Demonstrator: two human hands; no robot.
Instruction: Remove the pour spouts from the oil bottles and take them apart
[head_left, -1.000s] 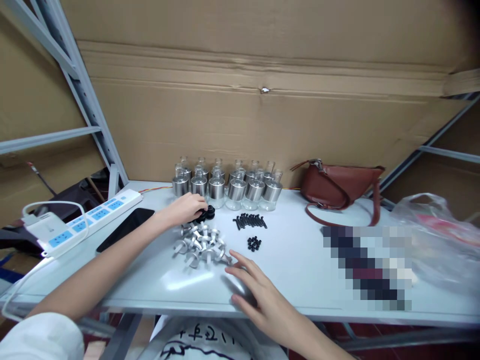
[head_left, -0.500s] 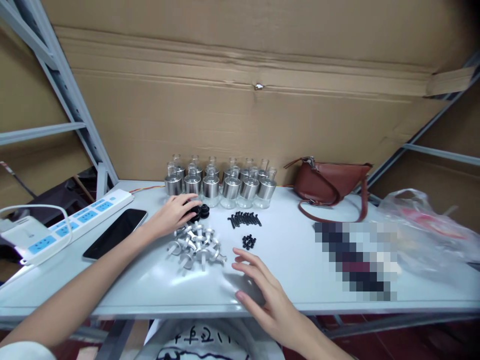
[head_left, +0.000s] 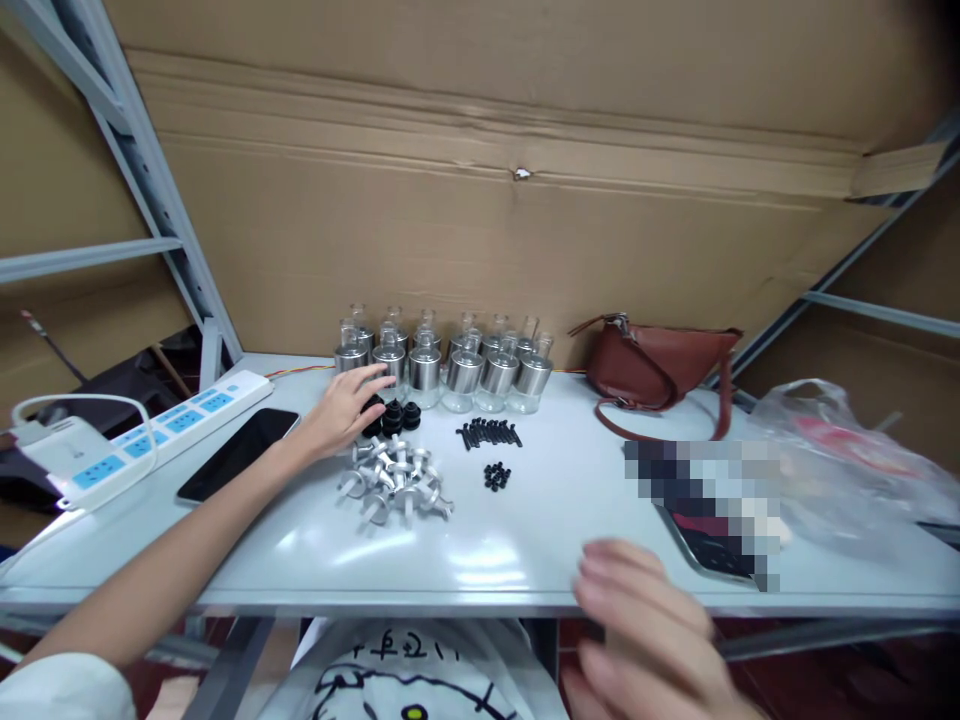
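My left hand (head_left: 346, 408) reaches over the table, its fingers stretched out and apart. The fingertips are by a small group of round black ribbed parts (head_left: 392, 418), partly covering the leftmost; whether they touch it I cannot tell. In front of these parts lies a heap of silvery flanged pieces with stems (head_left: 394, 478). My right hand (head_left: 645, 625) is smeared by motion near the table's front edge, with a gap between thumb and fingers and nothing visible in it. A row of thin black tubes (head_left: 489, 432) and a cluster of tiny black pieces (head_left: 496, 475) lie mid-table.
Two rows of glass bottles with metal bands (head_left: 465, 372) stand at the back. On the left are a power strip (head_left: 161, 440) and a phone (head_left: 240, 455). On the right are a brown handbag (head_left: 660, 365), a clear plastic bag (head_left: 862, 470) and a phone (head_left: 694, 545), partly pixelated.
My right hand has moved right and toward me, away from the silvery heap. My left hand has drawn slightly left, uncovering more of the black ribbed parts.
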